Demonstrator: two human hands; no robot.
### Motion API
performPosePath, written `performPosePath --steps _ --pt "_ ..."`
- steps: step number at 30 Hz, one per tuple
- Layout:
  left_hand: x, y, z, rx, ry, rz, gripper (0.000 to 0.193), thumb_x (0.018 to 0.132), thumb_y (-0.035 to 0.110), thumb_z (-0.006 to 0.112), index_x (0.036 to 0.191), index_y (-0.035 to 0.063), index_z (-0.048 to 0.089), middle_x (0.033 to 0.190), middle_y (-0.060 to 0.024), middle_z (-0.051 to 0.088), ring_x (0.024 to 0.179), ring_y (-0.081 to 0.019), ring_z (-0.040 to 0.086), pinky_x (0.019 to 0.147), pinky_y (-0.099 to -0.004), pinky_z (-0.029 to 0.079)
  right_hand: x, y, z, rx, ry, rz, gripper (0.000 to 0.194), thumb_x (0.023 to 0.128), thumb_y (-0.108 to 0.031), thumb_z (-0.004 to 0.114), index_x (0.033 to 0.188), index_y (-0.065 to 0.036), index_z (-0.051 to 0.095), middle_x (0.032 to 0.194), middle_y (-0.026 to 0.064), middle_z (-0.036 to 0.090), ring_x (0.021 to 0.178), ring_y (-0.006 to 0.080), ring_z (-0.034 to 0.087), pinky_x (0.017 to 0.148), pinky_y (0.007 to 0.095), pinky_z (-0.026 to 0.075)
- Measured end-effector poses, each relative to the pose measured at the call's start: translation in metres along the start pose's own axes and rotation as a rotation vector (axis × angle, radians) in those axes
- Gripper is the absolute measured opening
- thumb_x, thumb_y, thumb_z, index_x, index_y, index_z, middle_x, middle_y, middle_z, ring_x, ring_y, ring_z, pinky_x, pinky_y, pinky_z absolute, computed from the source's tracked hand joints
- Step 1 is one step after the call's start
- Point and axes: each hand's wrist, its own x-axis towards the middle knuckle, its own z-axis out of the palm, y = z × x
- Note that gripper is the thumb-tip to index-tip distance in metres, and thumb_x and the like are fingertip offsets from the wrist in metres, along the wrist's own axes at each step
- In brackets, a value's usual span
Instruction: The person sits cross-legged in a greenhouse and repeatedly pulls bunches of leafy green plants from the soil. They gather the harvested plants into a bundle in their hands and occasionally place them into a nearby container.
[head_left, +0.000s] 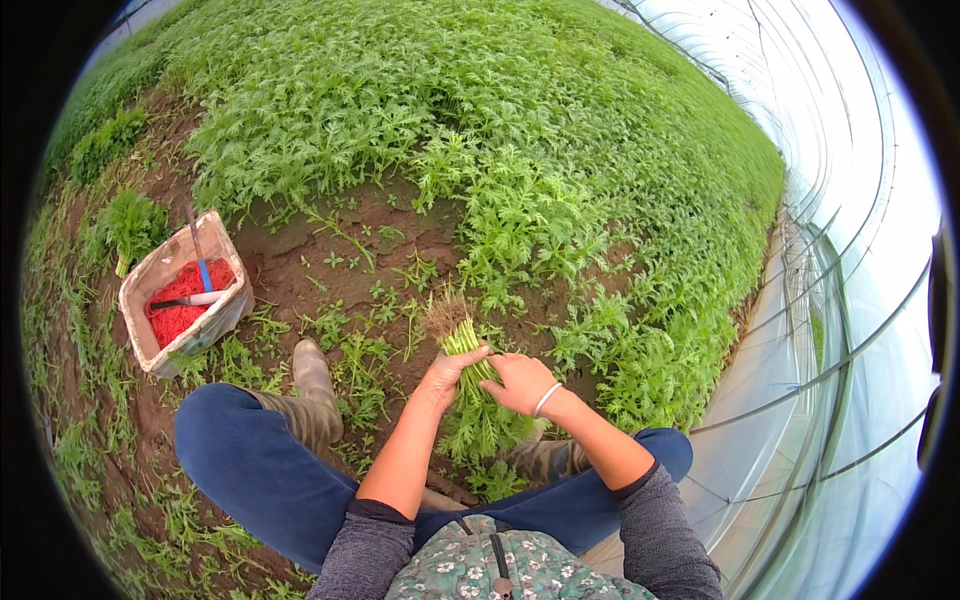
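A bunch of leafy greens (480, 431) hangs before me between my knees, its leaves toward my body. The pale stems run away from me to a tangle of brown roots (448, 313) at the far end. My left hand (448, 371) wraps the stems from the left, just below the roots, thumb across them. From the right, my right hand (523, 382) closes its curled fingers and thumb on the same stems. A pale bracelet (547, 400) circles my right wrist. Some of the right fingertips are hidden.
Left of me stands a worn foam box (139, 319) with red bands (176, 319), a white-handled knife (204, 298) and a blue-handled blade (204, 276). Beside it lies a cut bunch (131, 225). Dense growing greens (487, 82) spread ahead; plastic greenhouse sheeting (847, 360) rises at right.
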Motion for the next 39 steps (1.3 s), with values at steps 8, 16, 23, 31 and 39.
performPosePath --steps 8,16,23,31,39 --pt "-0.014 0.011 0.046 0.241 -0.069 -0.015 0.050 0.066 0.010 0.086 0.110 0.0064 0.064 0.105 -0.0023 0.067 0.103 -0.0179 0.059 0.097 -0.0339 0.040 0.005 0.044 -0.025 0.630 0.232 0.178 0.023 0.081 -0.018 0.067 0.092 0.002 0.063 0.083 0.0114 0.067 0.077 0.0220 0.065 0.069 0.0354 0.051" --pt "-0.008 0.002 0.043 0.342 -0.076 -0.102 0.066 0.062 0.006 0.087 0.121 0.0075 0.059 0.115 -0.0023 0.064 0.109 -0.0186 0.057 0.097 -0.0334 0.041 0.025 0.076 0.018 1.146 -0.019 0.340 0.025 0.076 -0.014 0.070 0.090 0.005 0.063 0.077 0.0056 0.063 0.065 0.0112 0.057 0.059 0.0280 0.048" --pt "-0.010 0.003 0.046 0.290 -0.123 -0.064 0.069 0.060 0.010 0.089 0.123 0.0064 0.059 0.118 -0.0033 0.063 0.113 -0.0190 0.055 0.100 -0.0344 0.040 0.019 0.071 0.009 1.540 -0.046 0.452 0.016 0.078 -0.003 0.062 0.093 -0.007 0.061 0.083 -0.0009 0.062 0.068 0.0080 0.057 0.060 0.0245 0.048" --pt "-0.013 0.011 0.044 0.293 -0.164 -0.016 0.074 0.064 0.014 0.086 0.130 0.0066 0.054 0.123 -0.0046 0.060 0.118 -0.0205 0.051 0.104 -0.0349 0.035 0.022 0.086 0.009 1.536 -0.073 0.300 0.017 0.082 -0.004 0.066 0.097 -0.010 0.062 0.087 -0.0005 0.064 0.078 0.0111 0.060 0.067 0.0257 0.049" --pt "-0.013 0.016 0.042 0.336 -0.061 -0.093 0.071 0.064 0.014 0.086 0.127 0.0055 0.055 0.119 -0.0048 0.062 0.115 -0.0206 0.053 0.102 -0.0339 0.035 0.024 0.109 -0.012 1.513 0.135 0.736 0.039 0.087 -0.042 0.069 0.106 -0.009 0.060 0.090 0.0013 0.062 0.078 0.0111 0.058 0.065 0.0260 0.045"
